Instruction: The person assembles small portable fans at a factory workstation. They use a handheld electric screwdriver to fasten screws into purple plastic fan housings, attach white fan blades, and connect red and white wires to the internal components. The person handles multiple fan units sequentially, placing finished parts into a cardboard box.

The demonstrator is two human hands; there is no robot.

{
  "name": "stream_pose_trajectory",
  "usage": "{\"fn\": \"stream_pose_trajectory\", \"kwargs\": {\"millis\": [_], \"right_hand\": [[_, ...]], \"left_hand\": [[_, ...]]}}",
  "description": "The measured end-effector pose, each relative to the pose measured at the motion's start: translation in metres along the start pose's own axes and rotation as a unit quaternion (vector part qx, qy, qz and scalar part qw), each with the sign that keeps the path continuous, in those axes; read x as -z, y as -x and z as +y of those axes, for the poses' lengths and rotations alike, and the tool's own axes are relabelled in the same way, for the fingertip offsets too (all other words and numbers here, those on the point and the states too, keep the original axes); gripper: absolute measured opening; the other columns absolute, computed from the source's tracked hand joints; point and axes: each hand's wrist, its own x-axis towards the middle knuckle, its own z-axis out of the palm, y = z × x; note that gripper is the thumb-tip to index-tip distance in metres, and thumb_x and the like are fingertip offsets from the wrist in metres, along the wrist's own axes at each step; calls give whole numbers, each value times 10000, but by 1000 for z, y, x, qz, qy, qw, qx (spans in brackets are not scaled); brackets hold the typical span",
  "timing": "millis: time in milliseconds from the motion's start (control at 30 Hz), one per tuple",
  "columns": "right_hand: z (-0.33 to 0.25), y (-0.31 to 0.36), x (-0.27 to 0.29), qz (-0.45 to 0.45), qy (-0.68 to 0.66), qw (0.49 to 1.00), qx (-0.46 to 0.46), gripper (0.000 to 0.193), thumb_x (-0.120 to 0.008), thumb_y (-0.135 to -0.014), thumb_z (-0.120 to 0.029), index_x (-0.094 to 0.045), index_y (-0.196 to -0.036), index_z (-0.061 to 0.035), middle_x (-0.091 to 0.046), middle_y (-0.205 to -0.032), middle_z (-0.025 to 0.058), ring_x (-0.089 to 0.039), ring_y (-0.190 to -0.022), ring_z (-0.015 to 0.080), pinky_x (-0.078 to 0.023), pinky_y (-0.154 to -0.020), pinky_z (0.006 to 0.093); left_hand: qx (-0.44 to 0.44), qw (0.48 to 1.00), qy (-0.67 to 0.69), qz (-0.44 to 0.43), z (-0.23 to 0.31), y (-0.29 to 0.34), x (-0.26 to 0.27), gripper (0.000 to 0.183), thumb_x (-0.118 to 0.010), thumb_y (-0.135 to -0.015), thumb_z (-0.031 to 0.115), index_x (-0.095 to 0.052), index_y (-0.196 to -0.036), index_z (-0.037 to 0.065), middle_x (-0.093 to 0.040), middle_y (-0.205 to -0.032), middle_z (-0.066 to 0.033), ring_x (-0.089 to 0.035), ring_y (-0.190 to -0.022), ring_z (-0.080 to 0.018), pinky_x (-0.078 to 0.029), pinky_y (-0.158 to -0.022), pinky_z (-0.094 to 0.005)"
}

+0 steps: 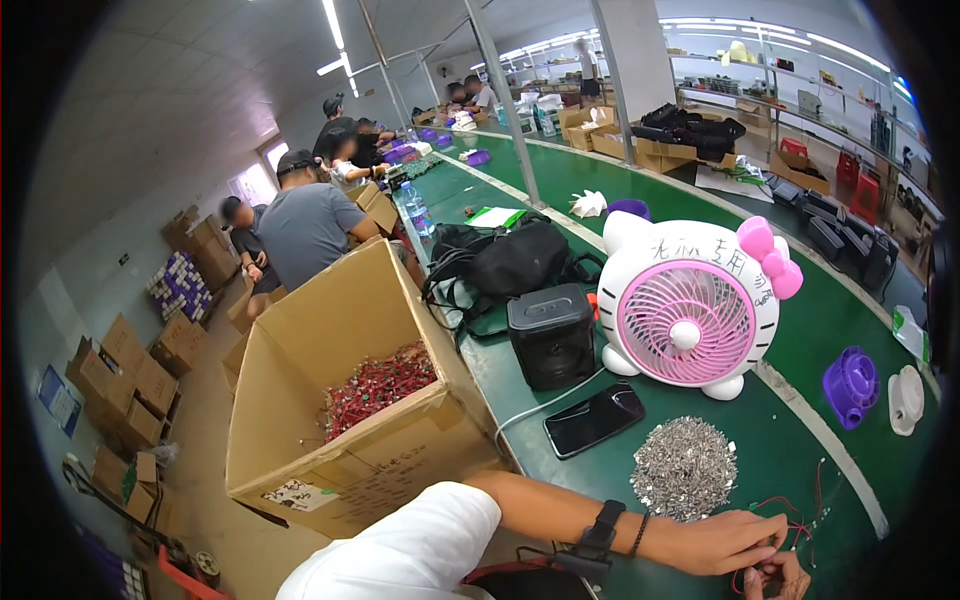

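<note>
My left hand (728,543) reaches in along the near edge of the green bench, its fingers pinched together on thin red wires (800,527). Close beside it, at the lower edge, my right hand (780,577) is also closed, with a bit of red wire showing at its fingertips. What sits between the fingertips is too small to make out. Just beyond my left wrist lies a round heap of small silvery metal parts (685,468). Loose red wire strands trail to the right of the hands over the bench top.
A big cardboard box (335,490) of red-wired parts (380,395) stands left. On the bench are a black phone (595,420), a black speaker (552,338), a pink-and-white fan (690,310), a black bag (510,262) and a purple plastic housing (851,388). People sit farther along.
</note>
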Motion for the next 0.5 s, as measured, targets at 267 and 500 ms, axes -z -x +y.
{"fn": "stream_pose_trajectory", "kwargs": {"millis": [267, 500], "right_hand": [[6, 2, -2, 63, -77, 989, -107, 253, -655, -951, -28, -634, -1202, -53, -700, -1047, 67, -651, -921, 131, -515, -813, 259], [13, -2, 4, 175, -41, 983, 35, 94, -666, -924, -11, -683, -1009, 25, -702, -990, 128, -650, -950, 234, -520, -863, 358]], "left_hand": [[13, 1000, -11, -9, 13, -3, 11, 165, -527, -988, 163, -429, -1046, 42, -526, -863, -142, -529, -763, -354, -402, -670, -449], [36, 998, -4, 42, 10, -5, 8, 160, -556, -932, 65, -424, -1014, 25, -519, -902, -145, -559, -781, -331, -423, -670, -443]]}}
